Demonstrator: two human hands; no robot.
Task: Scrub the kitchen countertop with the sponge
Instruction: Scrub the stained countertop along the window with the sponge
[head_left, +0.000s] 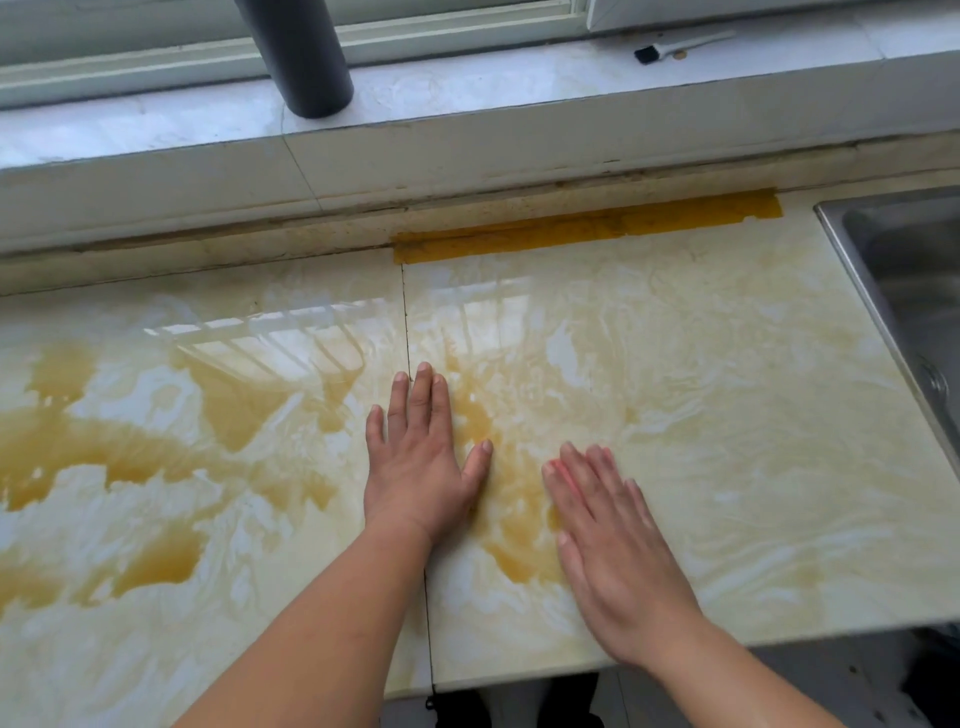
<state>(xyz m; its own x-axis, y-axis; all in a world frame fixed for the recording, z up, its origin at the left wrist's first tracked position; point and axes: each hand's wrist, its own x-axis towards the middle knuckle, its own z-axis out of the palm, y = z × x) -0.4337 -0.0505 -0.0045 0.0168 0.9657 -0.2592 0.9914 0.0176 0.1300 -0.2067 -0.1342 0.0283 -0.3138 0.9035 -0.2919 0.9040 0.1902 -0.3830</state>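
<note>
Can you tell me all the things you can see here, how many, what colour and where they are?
countertop: one, cream and yellow marbled, shiny, fills the middle
tape strip: one, mustard yellow, along the back edge of the countertop
sink: one, grey metal, right edge, only partly in view
window ledge: one, pale marble, behind the countertop
pipe: one, dark grey, upright on the window ledge, left of centre
brush: one, black bristles with a pale handle, lying on the window ledge, far right
sponge: none in view
left hand: one, flat on the countertop, fingers straight
right hand: one, fingers straight, over the countertop beside the left hand, a bit blurred
</note>
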